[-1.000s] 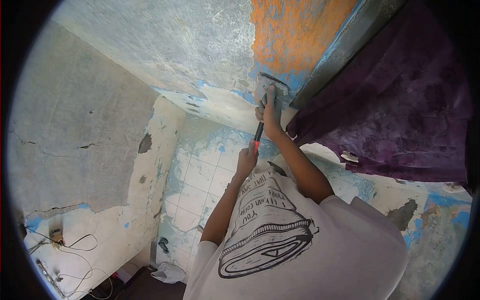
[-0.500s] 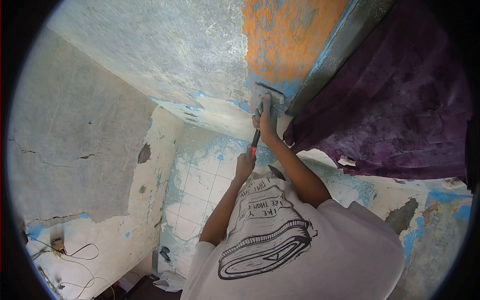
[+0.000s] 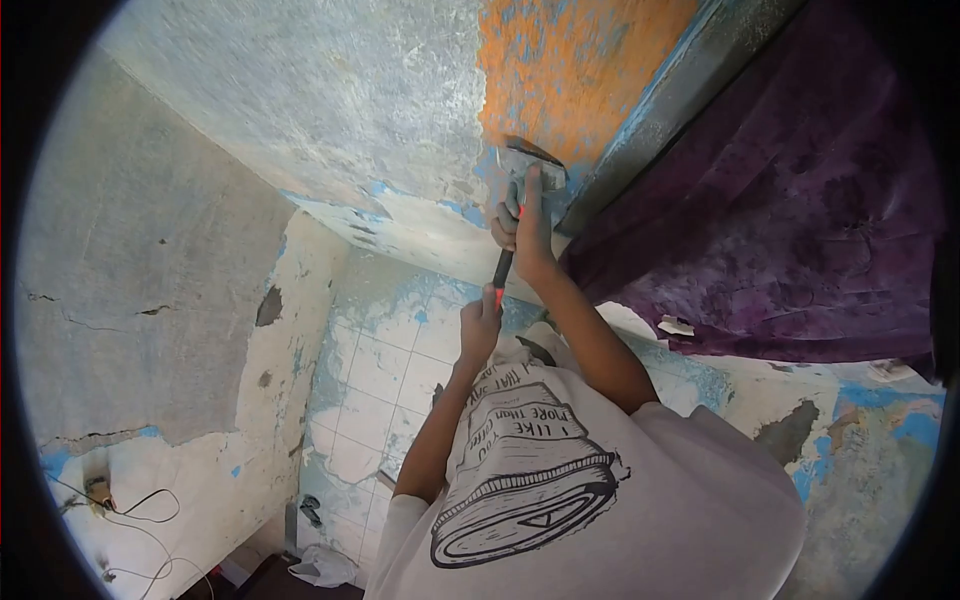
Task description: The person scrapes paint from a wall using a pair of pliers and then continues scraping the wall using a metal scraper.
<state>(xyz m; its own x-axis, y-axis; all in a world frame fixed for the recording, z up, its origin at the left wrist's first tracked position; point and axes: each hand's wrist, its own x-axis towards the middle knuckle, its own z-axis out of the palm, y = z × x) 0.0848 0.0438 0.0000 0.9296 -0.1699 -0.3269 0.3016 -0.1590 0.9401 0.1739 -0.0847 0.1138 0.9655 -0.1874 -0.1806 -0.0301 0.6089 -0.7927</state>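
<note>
A wide-bladed scraper (image 3: 548,175) with a black and red handle is against the wall, at the lower end of an orange paint patch (image 3: 565,85). My right hand (image 3: 524,222) grips it high up, just below the head, with one finger stretched along it towards the blade. Lower down, my left hand (image 3: 481,322) is closed around the end of the handle. Flaking blue paint and bare grey plaster surround the blade, whose edge is slightly blurred.
A dark purple curtain (image 3: 760,220) hangs on the right beside a grey frame (image 3: 680,95). Below lies a paint-stained tiled floor (image 3: 375,375). Loose wires (image 3: 150,510) stick out of the left wall, and a plastic bag (image 3: 323,566) lies at the bottom.
The scraper's head has moved a little up the wall towards the orange patch, and its blade is tilted differently. Both hands have kept their hold. The view has shifted slightly.
</note>
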